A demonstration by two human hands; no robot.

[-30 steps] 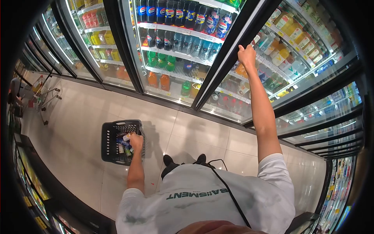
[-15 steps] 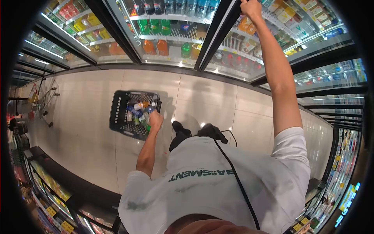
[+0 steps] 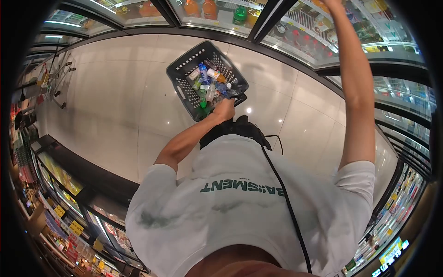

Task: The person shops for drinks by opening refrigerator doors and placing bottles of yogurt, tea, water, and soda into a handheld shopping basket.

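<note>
My left hand is closed on the handle at the near side of a dark grey plastic shopping basket. Inside the basket lie several drink bottles, among them a green bottle and an orange one with a white label. My right arm stretches up toward the glass-doored drinks cooler. Only a small part of my right hand shows at the top edge, and its fingers are cut off from view.
Behind the cooler glass stand orange soda bottles and a green bottle. A metal-framed cart is on the left. A low black-edged chiller runs behind me at left. A black cable hangs over my shirt.
My left hand has shifted right with the basket, which has turned and sits farther right in view. The view has tilted down, so my right hand is now mostly beyond the top edge.
</note>
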